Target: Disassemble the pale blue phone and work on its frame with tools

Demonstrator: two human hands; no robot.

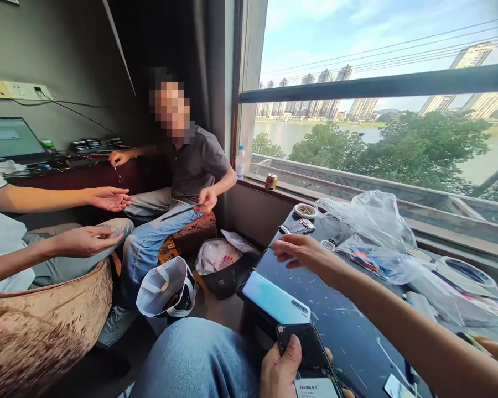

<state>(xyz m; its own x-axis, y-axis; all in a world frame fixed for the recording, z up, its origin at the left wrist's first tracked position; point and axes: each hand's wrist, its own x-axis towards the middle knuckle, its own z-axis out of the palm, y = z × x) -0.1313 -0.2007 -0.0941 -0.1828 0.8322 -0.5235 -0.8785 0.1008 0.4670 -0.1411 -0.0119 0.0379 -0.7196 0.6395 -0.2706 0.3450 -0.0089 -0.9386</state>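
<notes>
My left hand sits at the bottom of the view, gripping a black-cased smartphone with a white label near its lower end. My right hand reaches out over a dark, paint-flecked table, fingers spread, with nothing in them. Below it, a second smartphone with a pale blue screen lies at the table's near edge. Beyond my fingers are a small dark phone and a round dish. A crumpled clear plastic bag lies to the right of the hand. My jeans-covered knee fills the lower middle.
A seated person in a grey shirt faces me; another person's white sleeve and two hands are at left. White bags stand on the floor. A can and water bottle stand by the window.
</notes>
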